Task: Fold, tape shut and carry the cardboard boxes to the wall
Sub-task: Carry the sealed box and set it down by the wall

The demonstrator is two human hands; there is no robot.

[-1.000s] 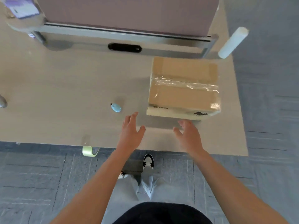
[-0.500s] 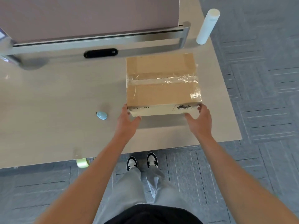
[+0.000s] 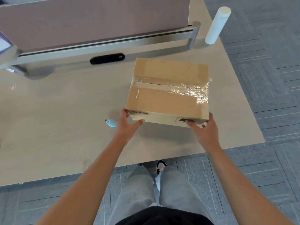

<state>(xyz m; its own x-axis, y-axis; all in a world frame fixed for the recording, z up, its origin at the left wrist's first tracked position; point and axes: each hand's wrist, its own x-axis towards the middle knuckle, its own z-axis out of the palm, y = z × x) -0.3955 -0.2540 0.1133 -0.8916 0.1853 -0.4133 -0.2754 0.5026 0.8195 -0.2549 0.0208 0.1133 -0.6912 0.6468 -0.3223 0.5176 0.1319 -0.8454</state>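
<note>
A closed cardboard box (image 3: pixel 168 93) with clear tape across its top seam sits on the beige table (image 3: pixel 56 127), right of centre. My left hand (image 3: pixel 128 125) grips the box's near left corner, thumb under the front edge. My right hand (image 3: pixel 203 129) grips the near right corner, fingers curled against the front face. The box's near edge looks tilted up slightly.
A small light-blue object (image 3: pixel 111 122) lies on the table just left of my left hand. A white cylinder (image 3: pixel 216 25) stands at the far right corner. A partition with a metal rail (image 3: pixel 103 46) runs along the back. Grey carpet (image 3: pixel 267 78) lies to the right.
My hands went from hovering open before the box to gripping its two near corners. The box has turned slightly and its near edge has lifted.
</note>
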